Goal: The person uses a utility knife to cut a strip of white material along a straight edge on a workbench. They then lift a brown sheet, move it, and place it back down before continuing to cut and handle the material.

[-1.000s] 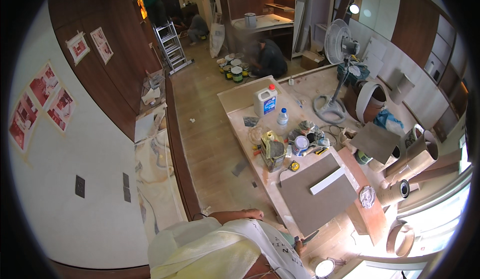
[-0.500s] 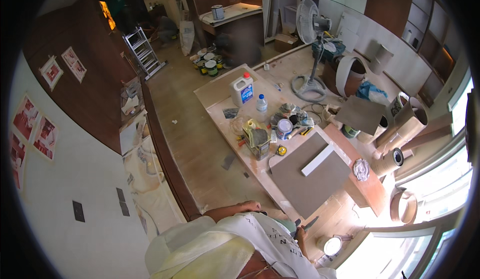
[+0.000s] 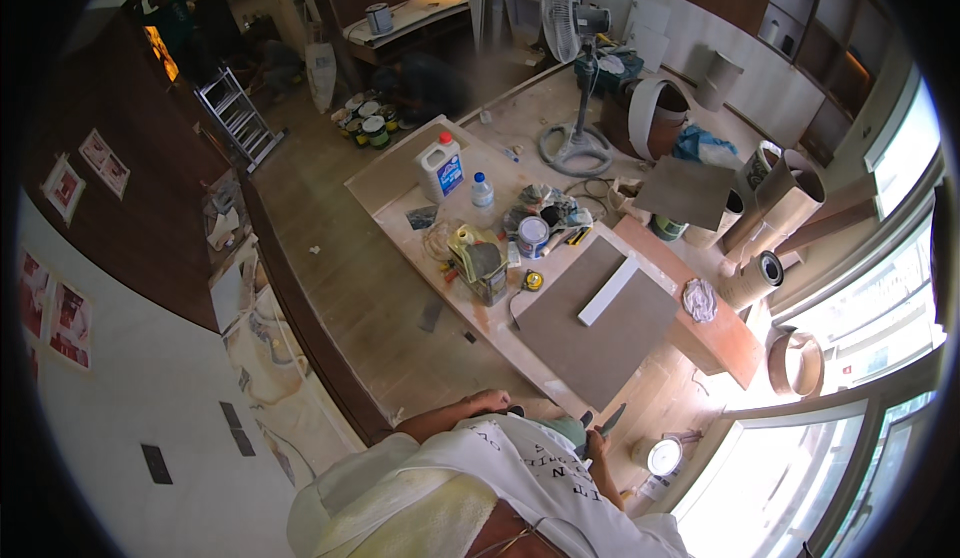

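Note:
My left hand [image 3: 488, 401] is at the lower middle beside my white-clothed body, fingers curled; whatever it may hold is hidden. My right hand [image 3: 598, 436] grips a putty knife [image 3: 614, 419], its dark blade pointing up and right. Just beyond lies a large grey-brown board [image 3: 590, 343] with a white strip [image 3: 607, 290] across it, on a pale worktable [image 3: 398, 226]. The table also carries a tape measure [image 3: 534, 281], a paint can [image 3: 533, 236], a white jug [image 3: 440, 170], a water bottle [image 3: 483, 194] and a cluttered yellowish container [image 3: 478, 266].
A standing fan [image 3: 562, 20], curved panels [image 3: 785, 203] and windows [image 3: 760, 468] are on the right. Paint cans [image 3: 370, 128] stand beside a crouching co-worker [image 3: 435, 88]. Another person [image 3: 175, 13] is on a stepladder [image 3: 235, 113]. A wall with taped pictures [image 3: 70, 328] borders the left.
The view has swung, so the table and room appear further left and higher. My hands stay near my body, the right one still holding the knife.

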Demonstrator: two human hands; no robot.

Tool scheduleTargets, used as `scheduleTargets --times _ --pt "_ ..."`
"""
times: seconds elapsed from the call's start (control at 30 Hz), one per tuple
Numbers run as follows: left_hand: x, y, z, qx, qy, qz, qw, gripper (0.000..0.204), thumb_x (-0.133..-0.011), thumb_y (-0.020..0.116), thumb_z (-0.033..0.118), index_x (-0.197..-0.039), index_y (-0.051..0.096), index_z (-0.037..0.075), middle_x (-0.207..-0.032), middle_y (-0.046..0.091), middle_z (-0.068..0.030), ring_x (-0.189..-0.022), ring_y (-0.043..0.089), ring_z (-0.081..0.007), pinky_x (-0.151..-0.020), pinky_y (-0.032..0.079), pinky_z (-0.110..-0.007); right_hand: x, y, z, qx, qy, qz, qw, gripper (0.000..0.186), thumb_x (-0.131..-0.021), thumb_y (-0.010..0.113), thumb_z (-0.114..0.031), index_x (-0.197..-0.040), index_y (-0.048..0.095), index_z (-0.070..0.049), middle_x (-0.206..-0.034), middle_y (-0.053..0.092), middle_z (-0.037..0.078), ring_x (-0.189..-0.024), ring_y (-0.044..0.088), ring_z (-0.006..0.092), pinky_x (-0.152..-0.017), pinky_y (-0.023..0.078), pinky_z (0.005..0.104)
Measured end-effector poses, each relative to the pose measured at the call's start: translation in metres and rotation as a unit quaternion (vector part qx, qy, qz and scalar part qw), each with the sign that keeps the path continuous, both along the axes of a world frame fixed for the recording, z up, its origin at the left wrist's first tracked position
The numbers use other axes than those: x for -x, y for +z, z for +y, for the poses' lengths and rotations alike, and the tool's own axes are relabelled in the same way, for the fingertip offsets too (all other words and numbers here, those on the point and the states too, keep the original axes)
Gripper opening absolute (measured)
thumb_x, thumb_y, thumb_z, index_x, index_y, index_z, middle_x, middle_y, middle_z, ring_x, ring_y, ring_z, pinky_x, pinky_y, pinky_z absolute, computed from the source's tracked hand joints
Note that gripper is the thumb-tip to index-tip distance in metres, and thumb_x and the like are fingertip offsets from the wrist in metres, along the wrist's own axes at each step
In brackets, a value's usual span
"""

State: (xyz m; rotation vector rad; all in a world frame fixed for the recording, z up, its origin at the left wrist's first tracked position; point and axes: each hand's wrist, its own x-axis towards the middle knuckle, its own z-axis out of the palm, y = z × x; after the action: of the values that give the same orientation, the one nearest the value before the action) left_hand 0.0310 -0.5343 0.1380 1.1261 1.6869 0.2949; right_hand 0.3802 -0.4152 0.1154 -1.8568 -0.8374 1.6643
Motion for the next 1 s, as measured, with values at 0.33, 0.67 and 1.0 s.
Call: scheduleTargets --times 0.33,0.67,1.0 --pt "-0.006 0.01 0.001 -0.013 -0.006 -0.005 1.0 0.039 -0.084 0.059 0.025 -0.116 0.068 0.005 -0.11 0.07 -0.0191 -0.104 0.067 -0.0315 -0.092 0.051 -0.039 0.0 0.002 0.004 0.024 0.02 -0.021 0.999 0.04 -0.079 0.062 -0.003 -0.119 0.057 -0.001 -0.08 0.062 0.01 -0.067 0.061 0.0197 -0.057 0.049 0.033" --pt "-0.007 -0.016 0.008 -0.039 -0.014 -0.05 0.998 0.04 -0.085 0.062 0.025 -0.118 0.066 0.003 -0.108 0.071 -0.0178 -0.102 0.069 -0.0281 -0.09 0.053 -0.037 -0.007 -0.027 0.001 0.026 -0.003 -0.023 0.999 0.033 -0.077 0.064 -0.014 -0.11 0.064 -0.011 -0.089 0.063 0.006 -0.082 0.061 0.021 -0.071 0.051 0.0361" --pt "-0.004 -0.055 0.021 -0.034 -0.068 -0.11 0.991 0.042 -0.086 0.066 0.027 -0.117 0.064 -0.001 -0.104 0.071 -0.0158 -0.096 0.069 -0.0229 -0.086 0.053 -0.033 -0.016 -0.047 -0.006 -0.044 0.02 -0.127 0.991 0.039 -0.075 0.064 -0.014 -0.113 0.065 -0.008 -0.1 0.07 0.009 -0.096 0.064 0.0243 -0.087 0.049 0.0354"
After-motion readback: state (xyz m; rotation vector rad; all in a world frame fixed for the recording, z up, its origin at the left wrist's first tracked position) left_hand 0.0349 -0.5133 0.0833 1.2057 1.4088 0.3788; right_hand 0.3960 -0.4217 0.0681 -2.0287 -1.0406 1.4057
